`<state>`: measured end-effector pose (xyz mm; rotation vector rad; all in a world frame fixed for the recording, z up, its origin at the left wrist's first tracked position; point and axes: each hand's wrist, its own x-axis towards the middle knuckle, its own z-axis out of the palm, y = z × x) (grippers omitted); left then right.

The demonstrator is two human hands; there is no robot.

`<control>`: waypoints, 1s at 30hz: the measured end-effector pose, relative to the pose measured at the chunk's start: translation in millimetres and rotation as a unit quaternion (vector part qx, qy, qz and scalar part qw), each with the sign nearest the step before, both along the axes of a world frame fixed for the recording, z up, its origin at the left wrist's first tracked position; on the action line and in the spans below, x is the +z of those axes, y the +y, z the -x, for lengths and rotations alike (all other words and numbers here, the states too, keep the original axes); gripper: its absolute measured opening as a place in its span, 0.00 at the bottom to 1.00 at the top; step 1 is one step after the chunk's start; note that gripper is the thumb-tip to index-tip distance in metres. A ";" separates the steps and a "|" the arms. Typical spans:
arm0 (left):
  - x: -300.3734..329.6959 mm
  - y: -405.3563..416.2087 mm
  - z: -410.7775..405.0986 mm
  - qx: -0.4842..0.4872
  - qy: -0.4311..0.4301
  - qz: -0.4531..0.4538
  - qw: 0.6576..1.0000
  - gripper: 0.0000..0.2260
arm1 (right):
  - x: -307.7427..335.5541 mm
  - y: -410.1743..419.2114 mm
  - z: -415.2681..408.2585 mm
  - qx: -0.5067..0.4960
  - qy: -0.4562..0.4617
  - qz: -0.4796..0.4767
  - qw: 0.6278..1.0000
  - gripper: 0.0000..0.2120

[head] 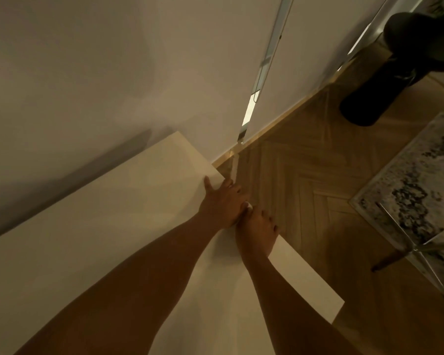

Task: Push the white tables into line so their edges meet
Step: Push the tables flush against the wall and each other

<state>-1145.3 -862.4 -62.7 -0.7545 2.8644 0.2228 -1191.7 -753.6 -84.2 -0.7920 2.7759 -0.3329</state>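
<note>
Hands meet at the bench's (113,226) floor-side edge: your left hand (222,202) lies flat and open, just beside your right hand (258,233), curled over the edge. Bench stands near the wall (113,73).

Table (100,239) against wall (113,73); both hands (223,203) on table's right edge, floor (318,188) right of table, rug (415,190) further right
</note>
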 end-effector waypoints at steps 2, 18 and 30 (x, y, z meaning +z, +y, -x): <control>-3.0 2.2 -4.2 0.013 -0.010 -0.030 0.999 0.18 | -0.5 1.4 -0.9 0.006 -0.003 -0.001 1.000 0.15; 14.7 114.9 -355.8 0.257 0.012 -0.054 0.965 0.37 | 23.3 89.1 -231.4 0.381 -0.057 0.055 0.921 0.28; 31.4 313.6 -639.9 0.536 0.008 -0.076 0.841 0.41 | 30.2 201.0 -477.7 0.646 -0.136 0.022 0.751 0.38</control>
